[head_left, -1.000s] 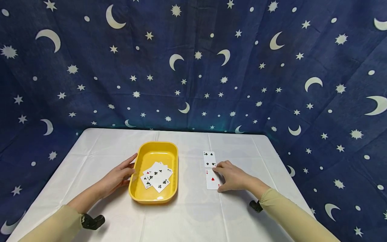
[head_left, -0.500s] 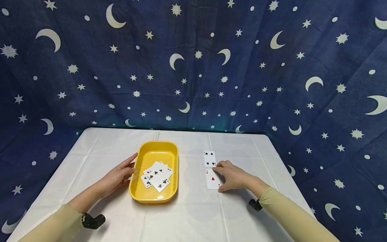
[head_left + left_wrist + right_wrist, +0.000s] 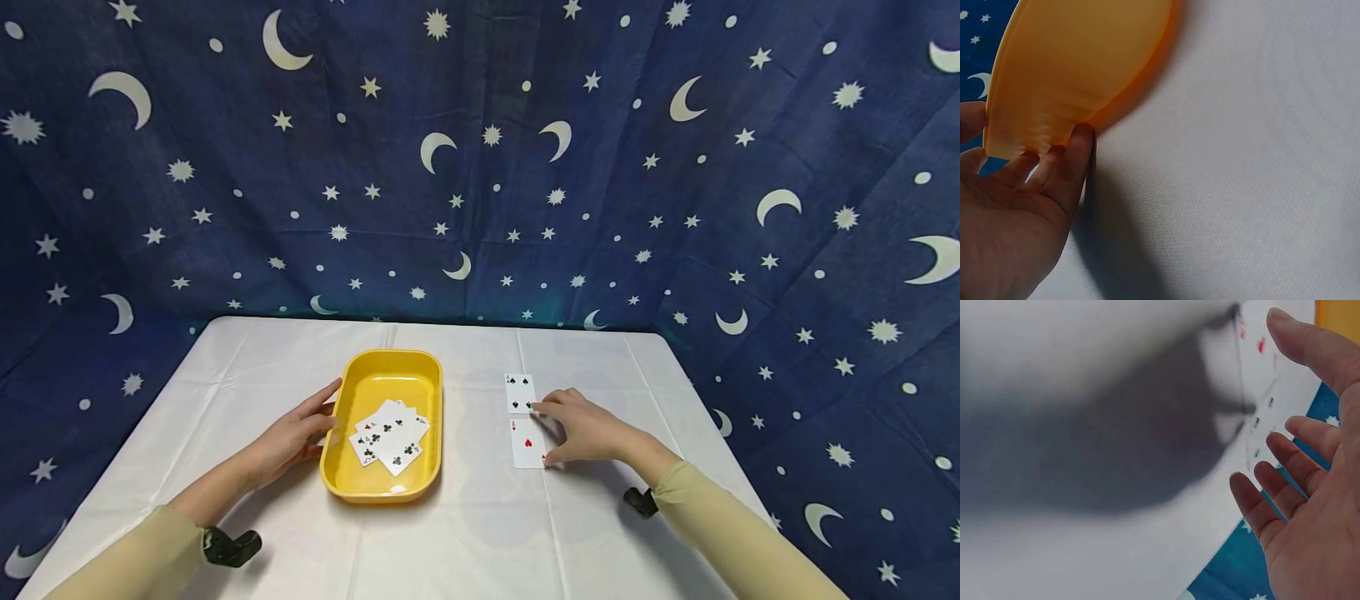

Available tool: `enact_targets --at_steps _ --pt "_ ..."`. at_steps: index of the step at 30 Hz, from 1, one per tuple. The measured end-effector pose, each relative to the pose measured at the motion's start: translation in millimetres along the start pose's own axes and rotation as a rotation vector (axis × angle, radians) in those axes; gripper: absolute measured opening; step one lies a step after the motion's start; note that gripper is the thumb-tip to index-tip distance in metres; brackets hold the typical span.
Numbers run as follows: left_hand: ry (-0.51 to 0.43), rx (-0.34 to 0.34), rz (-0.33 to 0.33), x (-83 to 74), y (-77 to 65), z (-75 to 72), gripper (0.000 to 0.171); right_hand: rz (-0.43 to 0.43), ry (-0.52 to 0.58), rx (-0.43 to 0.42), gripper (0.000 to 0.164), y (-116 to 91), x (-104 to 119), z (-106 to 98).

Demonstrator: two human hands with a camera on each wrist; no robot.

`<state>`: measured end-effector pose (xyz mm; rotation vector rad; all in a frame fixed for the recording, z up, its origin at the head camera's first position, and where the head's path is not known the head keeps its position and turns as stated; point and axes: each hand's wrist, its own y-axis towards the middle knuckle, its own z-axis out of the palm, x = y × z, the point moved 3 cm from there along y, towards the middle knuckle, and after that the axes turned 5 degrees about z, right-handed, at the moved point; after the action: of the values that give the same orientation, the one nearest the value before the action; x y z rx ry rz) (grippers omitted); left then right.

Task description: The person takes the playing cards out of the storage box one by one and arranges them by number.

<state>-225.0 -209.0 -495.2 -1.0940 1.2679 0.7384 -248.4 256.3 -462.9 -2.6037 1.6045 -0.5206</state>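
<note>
A yellow tray (image 3: 382, 493) stands on the table, several loosely overlapping playing cards (image 3: 396, 442) lying face up inside it. My left hand (image 3: 288, 442) is at its left side, and the left wrist view has the fingertips against the tray's outer wall (image 3: 1079, 69). To the right, a spade card (image 3: 519, 393) lies flat just beyond a heart card (image 3: 527, 448). Over the right edges of these two cards is my right hand (image 3: 588, 429), nothing held in it. Its fingers are spread and relaxed in the right wrist view, thumb apart from them.
The table (image 3: 465, 542) has a white cloth over it. A dark blue curtain (image 3: 480, 167) with moons and stars hangs behind the far edge. Black wrist cameras (image 3: 231, 550) sit under both forearms.
My right hand has shifted slightly right, away from the heart card, and its right side shows more. The cards, the tray and my left hand look unmoved.
</note>
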Motion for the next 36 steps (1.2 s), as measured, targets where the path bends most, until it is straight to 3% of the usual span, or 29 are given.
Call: enact_targets --at_steps 20,36 --pt "0.012 -0.01 -0.013 0.7 1.1 -0.3 0.075 -0.07 0.043 -0.116 0.084 28.1 20.9 -33.6" --pt "-0.001 -0.01 -0.005 -0.1 -0.1 -0.4 0.073 -0.223 0.077 -0.103 0.08 67.3 94.1 -41.4"
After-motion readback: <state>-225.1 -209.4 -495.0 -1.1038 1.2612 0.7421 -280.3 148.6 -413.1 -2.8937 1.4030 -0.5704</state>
